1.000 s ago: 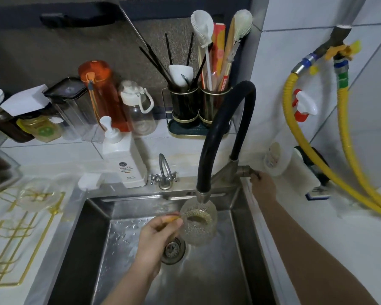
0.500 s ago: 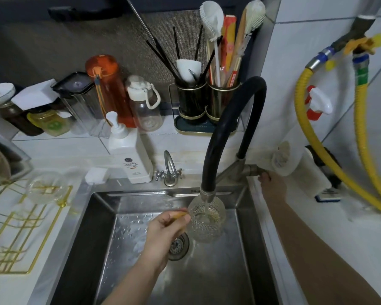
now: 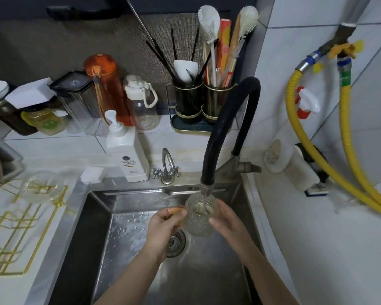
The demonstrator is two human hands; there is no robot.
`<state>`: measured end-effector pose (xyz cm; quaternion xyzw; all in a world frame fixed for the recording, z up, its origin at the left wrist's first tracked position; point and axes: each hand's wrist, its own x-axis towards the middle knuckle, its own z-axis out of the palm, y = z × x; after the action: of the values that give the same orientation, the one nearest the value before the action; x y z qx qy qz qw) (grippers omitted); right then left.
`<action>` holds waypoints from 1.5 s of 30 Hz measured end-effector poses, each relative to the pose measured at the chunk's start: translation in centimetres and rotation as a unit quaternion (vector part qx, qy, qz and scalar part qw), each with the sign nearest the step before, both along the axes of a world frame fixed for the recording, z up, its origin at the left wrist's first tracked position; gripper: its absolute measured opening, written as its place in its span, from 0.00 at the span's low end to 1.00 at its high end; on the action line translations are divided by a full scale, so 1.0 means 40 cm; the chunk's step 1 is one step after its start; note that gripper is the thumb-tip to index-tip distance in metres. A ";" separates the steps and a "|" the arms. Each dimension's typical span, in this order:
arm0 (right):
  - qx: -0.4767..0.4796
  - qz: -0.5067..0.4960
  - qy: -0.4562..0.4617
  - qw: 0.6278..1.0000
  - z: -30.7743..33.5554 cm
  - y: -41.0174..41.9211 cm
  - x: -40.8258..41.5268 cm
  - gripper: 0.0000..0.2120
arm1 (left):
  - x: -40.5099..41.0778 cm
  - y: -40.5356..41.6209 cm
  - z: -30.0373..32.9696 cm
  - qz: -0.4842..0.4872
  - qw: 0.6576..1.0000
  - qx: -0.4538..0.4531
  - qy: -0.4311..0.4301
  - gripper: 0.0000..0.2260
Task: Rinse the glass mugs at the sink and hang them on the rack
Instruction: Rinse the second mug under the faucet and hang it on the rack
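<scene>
So the glass mug (image 3: 199, 216) is sitting right under the black faucet (image 3: 226, 130) spout, over the steel sink (image 3: 92, 219), and water is running straight into its open mouth. It's a bumpy textured glass with an amber handle, held up off the sink floor, just above and to the right of the drain (image 3: 175, 243).

The left hand (image 3: 164, 227) is pinching that amber handle, thumb on top and fingers curled round it from the left side. The right hand (image 3: 226, 219) is cupping the other side of the mug, fingers bent around the glass wall, so both hands are gripping the same piece.

Off to the left on the white table (image 3: 317, 249) the gold wire rack (image 3: 15, 225) is lying flat, and another clear glass (image 3: 40, 187) is resting at its upper end, touching the wire. Can't really tell if it's hooked on or just sitting there.

Behind the sink a white soap pump bottle (image 3: 128, 155) is standing next to a small chrome tap (image 3: 166, 167). Further back an orange bottle (image 3: 107, 86), a clear bottle with a white lid (image 3: 142, 104) and a utensil holder (image 3: 201, 104) full of brushes and chopsticks are lining the wall. A yellow hose (image 3: 299, 137) is looping down the tiles on the right.
</scene>
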<state>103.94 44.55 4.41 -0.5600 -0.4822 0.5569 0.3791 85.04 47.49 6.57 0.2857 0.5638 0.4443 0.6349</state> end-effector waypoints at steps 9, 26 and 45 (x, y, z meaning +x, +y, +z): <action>0.050 -0.067 -0.020 0.996 -0.028 -0.103 -0.094 0.40 | -0.056 -0.056 -0.010 -0.078 0.996 -0.007 -0.031 0.01; 0.064 -0.102 -0.099 0.988 0.014 -0.074 -0.108 0.45 | -0.037 -0.036 -0.001 -0.090 0.996 0.008 -0.007 0.04; 0.038 -0.085 -0.091 0.992 0.016 -0.016 -0.108 0.15 | -0.063 -0.014 -0.006 -0.055 0.998 0.033 0.030 0.11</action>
<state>99.61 43.92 5.06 -0.6325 -0.4857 0.4509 0.4009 82.54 46.93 6.35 0.3500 0.5513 0.4183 0.6314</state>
